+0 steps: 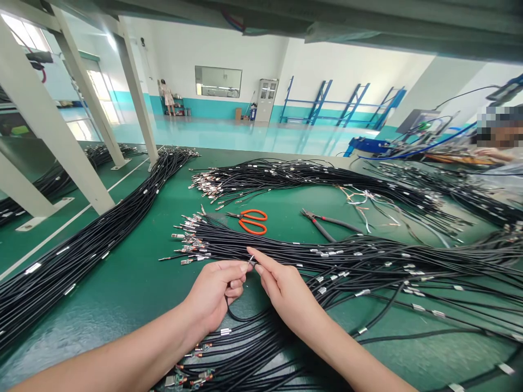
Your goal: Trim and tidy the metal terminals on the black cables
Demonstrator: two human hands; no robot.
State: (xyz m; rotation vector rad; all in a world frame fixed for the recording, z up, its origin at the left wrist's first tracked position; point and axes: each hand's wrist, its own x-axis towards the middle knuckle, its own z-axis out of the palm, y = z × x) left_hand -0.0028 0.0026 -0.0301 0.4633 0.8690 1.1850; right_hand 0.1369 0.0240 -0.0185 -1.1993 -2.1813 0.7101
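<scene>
My left hand [223, 286] is closed in a pinch on a thin black cable [235, 314], which loops down below its fingers. A small light-coloured tip shows between the two hands. My right hand [281, 277] meets it there, with the index finger stretched along the tip and the thumb tucked beneath, pinching the same cable end. Behind my hands lies a bundle of black cables [245, 245] with metal connectors at its left ends. Another bundle of cables [245, 359] lies under my wrists, with bare connectors and small green boards at its ends.
Orange-handled scissors [252, 222] and dark-handled pliers [327, 222] lie beyond the middle bundle on the green table [163, 299]. A further cable bundle [286, 177] and loose stripped wires [365, 204] are behind them. White metal posts [81, 141] stand at left. A co-worker [500, 141] is at right.
</scene>
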